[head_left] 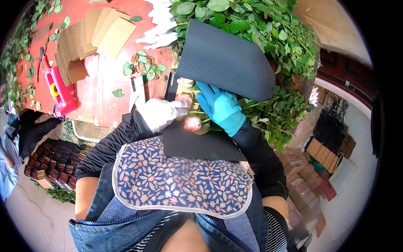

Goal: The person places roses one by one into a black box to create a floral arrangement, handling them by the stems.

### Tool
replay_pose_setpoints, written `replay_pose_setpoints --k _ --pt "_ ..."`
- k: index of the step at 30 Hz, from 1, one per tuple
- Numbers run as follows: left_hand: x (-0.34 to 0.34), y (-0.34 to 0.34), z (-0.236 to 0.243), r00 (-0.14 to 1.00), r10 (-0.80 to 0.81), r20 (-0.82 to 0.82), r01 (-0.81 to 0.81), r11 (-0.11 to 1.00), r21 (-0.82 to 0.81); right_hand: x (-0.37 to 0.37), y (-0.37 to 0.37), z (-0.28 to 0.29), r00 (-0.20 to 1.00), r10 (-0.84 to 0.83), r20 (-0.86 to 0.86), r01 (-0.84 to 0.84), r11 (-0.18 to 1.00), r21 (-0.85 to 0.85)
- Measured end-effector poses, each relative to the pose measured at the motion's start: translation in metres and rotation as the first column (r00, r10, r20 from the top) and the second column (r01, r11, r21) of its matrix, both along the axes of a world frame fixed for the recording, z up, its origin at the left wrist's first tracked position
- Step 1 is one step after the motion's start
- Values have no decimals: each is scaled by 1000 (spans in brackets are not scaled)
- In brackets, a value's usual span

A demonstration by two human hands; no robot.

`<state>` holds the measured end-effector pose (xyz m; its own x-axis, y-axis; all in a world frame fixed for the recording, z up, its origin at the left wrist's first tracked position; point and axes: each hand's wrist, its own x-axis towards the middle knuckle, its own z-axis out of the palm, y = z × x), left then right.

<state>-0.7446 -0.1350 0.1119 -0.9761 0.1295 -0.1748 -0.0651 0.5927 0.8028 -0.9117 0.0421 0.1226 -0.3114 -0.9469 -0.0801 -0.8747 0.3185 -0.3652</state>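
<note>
My left hand [161, 111], in a white glove, has its fingers pinched on a pink rose head [183, 99]. My right hand [220, 109], in a turquoise glove, lies over green stems, its fingertips partly hidden at the lower edge of a raised black corrugated sheet [224, 59]. Between my hands, a second pink rose [192, 124] rests over a flat dark sheet [197, 145] at my apron. Dense leafy stems [281, 109] lie to the right of my right hand.
The red table [105, 88] holds brown card pieces [117, 38], a pink tape dispenser [61, 92], pruners [42, 63], loose leaves and white gloves [155, 25]. Racks of dark bundles [50, 164] stand lower left, cardboard boxes [294, 168] lower right. A person's sleeve [8, 168] shows far left.
</note>
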Motion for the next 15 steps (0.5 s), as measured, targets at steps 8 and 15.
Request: replay_pose_setpoints --k 8,15 --pt "5 9 -3 999 -33 -39 22 963 -268 6 -13 -34 995 4 -95 14 980 197" --pt "10 15 -17 995 -58 -85 26 941 -338 0 -10 -34 996 4 -93 13 985 173"
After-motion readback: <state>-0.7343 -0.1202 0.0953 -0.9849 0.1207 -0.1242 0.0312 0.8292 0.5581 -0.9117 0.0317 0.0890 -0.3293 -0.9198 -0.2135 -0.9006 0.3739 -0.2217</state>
